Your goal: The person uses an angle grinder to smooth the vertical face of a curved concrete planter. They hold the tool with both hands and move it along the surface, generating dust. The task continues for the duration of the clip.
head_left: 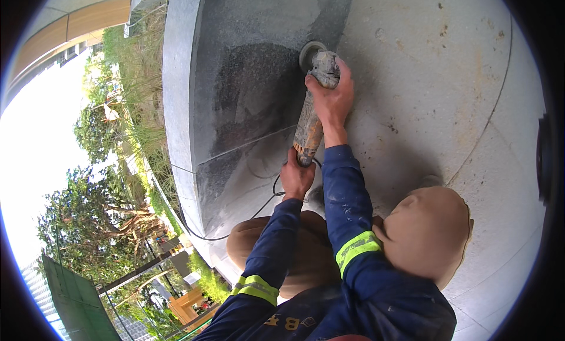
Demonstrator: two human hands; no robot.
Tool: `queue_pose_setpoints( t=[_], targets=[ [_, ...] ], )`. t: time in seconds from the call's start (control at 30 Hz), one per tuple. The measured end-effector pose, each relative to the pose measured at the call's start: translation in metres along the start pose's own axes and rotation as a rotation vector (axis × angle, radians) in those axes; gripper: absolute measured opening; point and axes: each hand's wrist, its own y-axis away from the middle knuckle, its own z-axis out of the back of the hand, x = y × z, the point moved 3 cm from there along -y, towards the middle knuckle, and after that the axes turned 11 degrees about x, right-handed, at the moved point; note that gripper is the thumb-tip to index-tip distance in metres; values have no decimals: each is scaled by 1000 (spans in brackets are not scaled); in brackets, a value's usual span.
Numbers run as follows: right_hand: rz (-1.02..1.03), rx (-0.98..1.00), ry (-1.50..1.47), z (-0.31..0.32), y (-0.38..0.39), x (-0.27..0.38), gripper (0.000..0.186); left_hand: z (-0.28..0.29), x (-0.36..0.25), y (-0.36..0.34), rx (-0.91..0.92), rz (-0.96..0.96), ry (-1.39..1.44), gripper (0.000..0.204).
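Note:
An angle grinder point(308, 126), dusty with an orange and grey body, is held out in front of me by both hands. My right hand point(333, 101) wraps round its head end, just behind the disc. Lower down, my left hand point(296, 177) is closed round the rear of the body, where the cord leaves it. The round grinding disc point(311, 53) lies against or very close to the grey stone face point(253, 64), at its edge with the paler floor. Whether the disc is spinning, I cannot tell. Dark patches mark the stone around it.
A black power cord point(259, 210) loops from the grinder past my left knee to the stone ledge point(179, 93). Pale, stained paving point(429, 93) spreads to the right. Plants point(147, 105) grow beyond the ledge on the left. My bent knees point(426, 232) are close below the tool.

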Motion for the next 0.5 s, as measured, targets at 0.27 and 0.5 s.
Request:
queue_pose_setpoints(
  t=[0.27,0.5],
  targets=[
    [41,-4,-192,-4,-12,-6,74,4,-9,-3,-23,-21,-53,51],
    [11,-44,-231,0,-24,-9,72,7,-22,-4,-21,-31,-40,50]
  ],
)
